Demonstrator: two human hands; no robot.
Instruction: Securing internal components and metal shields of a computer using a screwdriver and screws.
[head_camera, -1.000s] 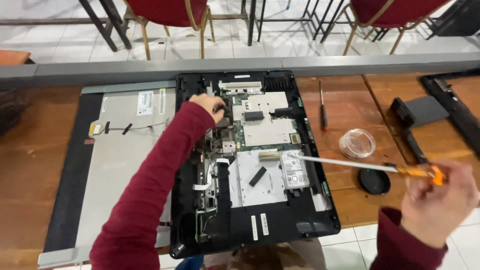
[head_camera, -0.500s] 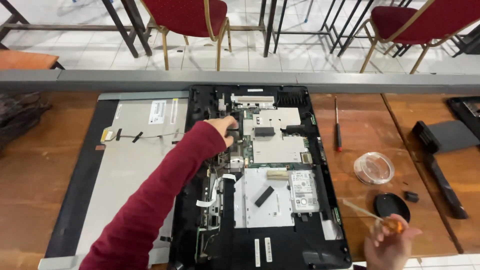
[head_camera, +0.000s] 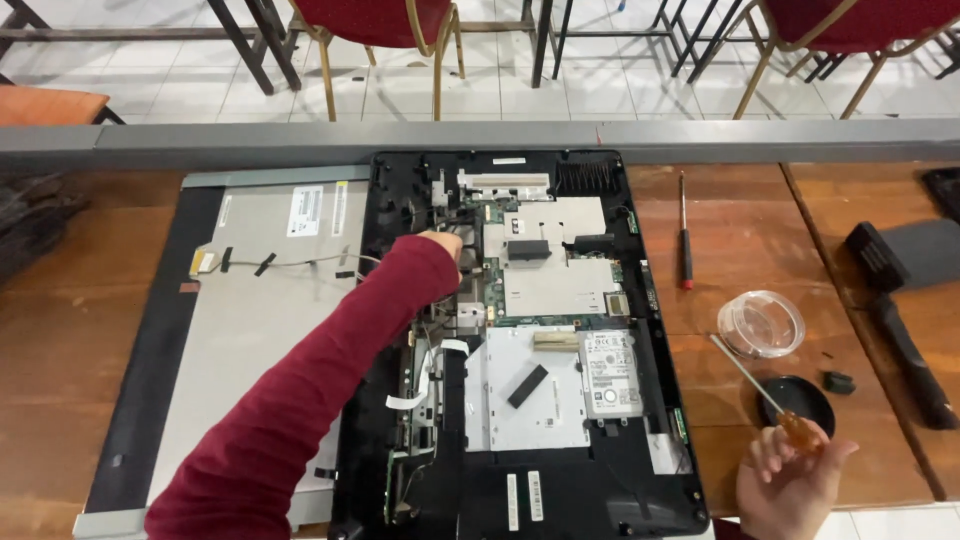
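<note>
An opened black all-in-one computer chassis (head_camera: 640, 500) lies flat on the wooden table, showing a circuit board with a metal shield (head_camera: 555, 280) and a hard drive (head_camera: 608, 372). My left hand (head_camera: 445, 245), in a dark red sleeve, reaches into the chassis's upper left, beside the board. Its fingers are mostly hidden by the sleeve. My right hand (head_camera: 790, 485) is at the bottom right, off the chassis, shut on an orange-handled screwdriver (head_camera: 798, 430). The thin shaft points up-left toward a clear round dish (head_camera: 762, 322).
A grey display panel (head_camera: 250, 340) with thin cables lies left of the chassis. A red-handled screwdriver (head_camera: 684, 235), a black round lid (head_camera: 800, 398), a small black part (head_camera: 838, 381) and black stand pieces (head_camera: 900, 260) lie on the right. Chairs stand beyond the table's grey edge.
My right hand has drawn the screwdriver out of the chassis and down to the lower right. My left hand stays at the same spot in the chassis.
</note>
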